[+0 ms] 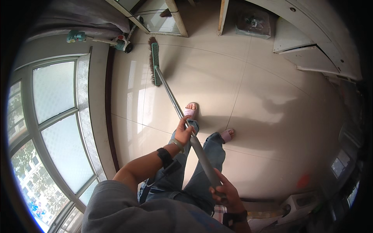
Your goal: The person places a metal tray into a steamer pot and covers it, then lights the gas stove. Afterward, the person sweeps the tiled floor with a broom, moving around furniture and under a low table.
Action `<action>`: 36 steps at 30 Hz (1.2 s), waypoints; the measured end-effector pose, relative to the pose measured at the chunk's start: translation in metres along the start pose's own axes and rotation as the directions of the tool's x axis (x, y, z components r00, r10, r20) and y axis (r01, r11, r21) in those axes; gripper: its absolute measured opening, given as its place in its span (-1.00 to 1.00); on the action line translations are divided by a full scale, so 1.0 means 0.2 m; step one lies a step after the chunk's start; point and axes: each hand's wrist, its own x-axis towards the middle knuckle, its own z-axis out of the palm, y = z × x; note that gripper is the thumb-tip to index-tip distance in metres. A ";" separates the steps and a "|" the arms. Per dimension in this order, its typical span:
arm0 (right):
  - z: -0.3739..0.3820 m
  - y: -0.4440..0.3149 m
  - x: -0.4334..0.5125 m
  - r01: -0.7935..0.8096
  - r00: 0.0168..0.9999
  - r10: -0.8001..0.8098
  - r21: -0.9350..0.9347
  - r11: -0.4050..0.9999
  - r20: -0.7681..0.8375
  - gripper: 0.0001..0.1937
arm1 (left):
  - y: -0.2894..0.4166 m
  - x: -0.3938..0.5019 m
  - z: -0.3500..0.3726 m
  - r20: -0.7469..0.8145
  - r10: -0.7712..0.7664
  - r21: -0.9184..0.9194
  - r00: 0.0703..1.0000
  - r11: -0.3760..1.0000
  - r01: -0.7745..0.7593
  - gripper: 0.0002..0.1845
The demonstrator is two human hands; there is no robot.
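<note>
A broom with a metal pole (171,94) and a thick grey grip (203,158) runs diagonally across the view. My left hand (184,131) is wrapped around the pole just above the grip. Lower down, my right hand (225,190) holds the end of the grey grip. The green broom head (156,55) has dark bristles on its left side and lies at floor level near the far left, in front of a glass-panelled frame. Pink slippers (191,110) are on my feet, one on each side of the pole's line.
Glossy beige floor tiles (209,78) spread around my feet. Windows (62,122) line the left wall. A child's scooter (118,43) leans by a curtain (87,17). A clear plastic bin (253,26) sits beneath white furniture (309,35) at the far right.
</note>
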 end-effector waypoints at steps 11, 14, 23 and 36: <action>0.59 0.01 1.38 -0.250 0.946 0.065 0.583 0.773 0.319 -0.78 | 0.35 1.19 -1.00 -0.209 -0.280 0.488 0.937 0.800 0.348 -0.47; 0.41 0.06 1.06 -0.230 0.963 0.089 0.605 0.762 0.254 -0.78 | 0.24 0.95 -0.77 -0.079 -0.354 0.569 0.932 0.751 0.333 -0.46; 0.46 0.33 -0.15 0.028 0.966 0.058 0.324 0.946 -0.254 -0.61 | 0.20 -0.02 -0.10 0.395 -0.274 0.416 0.877 0.904 0.095 -0.58; 0.54 -0.69 0.38 0.252 0.910 -0.391 0.561 0.788 0.141 -0.75 | 0.89 1.11 0.46 0.408 -0.156 0.363 0.899 0.932 -0.003 -0.64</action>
